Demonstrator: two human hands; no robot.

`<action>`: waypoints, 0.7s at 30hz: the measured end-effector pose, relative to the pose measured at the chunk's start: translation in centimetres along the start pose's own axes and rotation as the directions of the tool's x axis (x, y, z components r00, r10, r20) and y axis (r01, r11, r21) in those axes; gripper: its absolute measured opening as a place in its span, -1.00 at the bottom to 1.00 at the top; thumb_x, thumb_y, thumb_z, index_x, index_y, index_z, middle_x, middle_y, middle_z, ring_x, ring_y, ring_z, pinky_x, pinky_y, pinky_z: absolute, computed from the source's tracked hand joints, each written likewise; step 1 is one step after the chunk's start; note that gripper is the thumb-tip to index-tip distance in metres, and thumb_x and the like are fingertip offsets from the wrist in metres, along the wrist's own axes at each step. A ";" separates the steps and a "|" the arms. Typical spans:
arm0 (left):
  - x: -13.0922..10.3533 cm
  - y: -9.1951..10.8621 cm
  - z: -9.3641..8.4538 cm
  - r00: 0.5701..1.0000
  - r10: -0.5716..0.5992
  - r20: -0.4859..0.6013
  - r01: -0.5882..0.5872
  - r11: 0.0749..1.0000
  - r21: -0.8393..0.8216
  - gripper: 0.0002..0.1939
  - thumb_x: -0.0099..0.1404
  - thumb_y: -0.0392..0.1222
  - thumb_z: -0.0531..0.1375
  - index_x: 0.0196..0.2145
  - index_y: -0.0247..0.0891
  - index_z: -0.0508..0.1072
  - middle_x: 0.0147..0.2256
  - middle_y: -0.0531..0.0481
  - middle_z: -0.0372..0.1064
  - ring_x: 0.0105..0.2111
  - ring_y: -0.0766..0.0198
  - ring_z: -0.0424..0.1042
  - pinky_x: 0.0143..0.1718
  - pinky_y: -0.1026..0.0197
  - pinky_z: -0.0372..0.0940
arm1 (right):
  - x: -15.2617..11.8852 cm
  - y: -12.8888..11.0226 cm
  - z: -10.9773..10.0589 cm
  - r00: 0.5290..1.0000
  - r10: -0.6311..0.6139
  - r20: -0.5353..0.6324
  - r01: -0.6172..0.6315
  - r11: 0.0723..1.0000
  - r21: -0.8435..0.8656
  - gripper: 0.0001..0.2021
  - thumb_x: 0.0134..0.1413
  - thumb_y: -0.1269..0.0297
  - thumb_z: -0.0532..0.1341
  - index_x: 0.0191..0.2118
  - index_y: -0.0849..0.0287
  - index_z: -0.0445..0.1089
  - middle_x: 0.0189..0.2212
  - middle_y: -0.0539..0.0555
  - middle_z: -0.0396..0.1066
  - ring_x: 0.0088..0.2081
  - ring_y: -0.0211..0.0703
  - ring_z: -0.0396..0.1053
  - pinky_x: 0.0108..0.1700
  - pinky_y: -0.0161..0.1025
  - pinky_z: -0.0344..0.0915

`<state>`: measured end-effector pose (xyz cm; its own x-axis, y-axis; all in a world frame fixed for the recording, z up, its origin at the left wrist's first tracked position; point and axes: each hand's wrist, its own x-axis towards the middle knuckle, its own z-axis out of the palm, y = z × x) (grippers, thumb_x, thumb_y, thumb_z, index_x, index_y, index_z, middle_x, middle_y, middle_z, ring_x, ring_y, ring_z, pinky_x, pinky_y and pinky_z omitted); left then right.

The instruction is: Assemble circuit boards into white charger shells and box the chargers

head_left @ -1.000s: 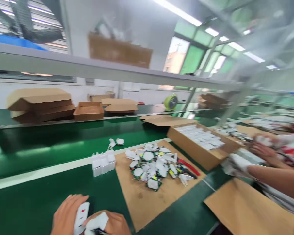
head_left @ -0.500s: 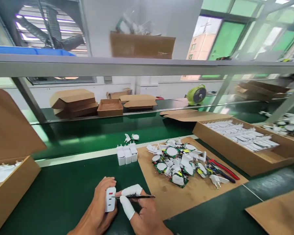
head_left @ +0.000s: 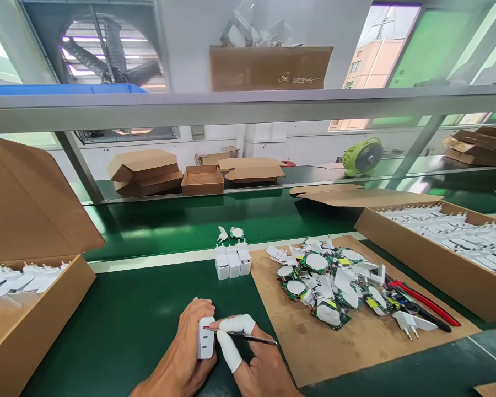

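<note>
My left hand [head_left: 185,344] is wrapped around a white charger [head_left: 206,346], whose face with a red port and two dark slots is turned up toward me. In my right hand [head_left: 261,361], whose thumb and forefinger wear white finger cots, are dark, thin tweezers [head_left: 258,338]. Their tip meets the charger's face at the red port. Three white chargers [head_left: 233,262] stand side by side beyond my hands. To the right, a brown sheet [head_left: 310,361] carries a heap of circuit boards with white parts [head_left: 328,314], plus red-and-black-handled pliers [head_left: 430,304].
An open carton [head_left: 45,309] of white parts stands at left, another carton [head_left: 430,256] at right. A loose plug part and a small board [head_left: 237,232] lie beyond the chargers. A shelf [head_left: 248,105] crosses overhead; a green fan [head_left: 362,156] and flat boxes [head_left: 144,171] stand behind.
The view has swung left, so everything sits farther right in it. Both hands keep their hold, and the tweezers' tip stays near the red port.
</note>
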<state>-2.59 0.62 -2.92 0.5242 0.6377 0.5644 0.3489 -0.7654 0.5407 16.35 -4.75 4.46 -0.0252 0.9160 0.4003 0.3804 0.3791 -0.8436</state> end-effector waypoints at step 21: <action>-0.3 -0.2 0.7 0.998 -0.032 -0.055 0.033 0.999 0.012 -0.43 0.41 -0.21 0.19 0.30 -0.16 0.09 0.17 -0.32 0.28 0.25 -0.17 0.33 0.30 -0.43 0.23 | 0.1 0.1 -0.2 0.986 -0.163 0.038 0.167 0.980 -0.112 -0.84 0.35 0.37 0.13 -0.12 0.04 0.45 -0.23 0.07 0.61 -0.21 -0.13 0.61 -0.10 -0.28 0.54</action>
<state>-2.28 0.50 -3.65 0.4694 0.6655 0.5802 0.3748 -0.7452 0.5516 16.54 -4.62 4.52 -0.1220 0.8461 0.5188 0.4719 0.5093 -0.7197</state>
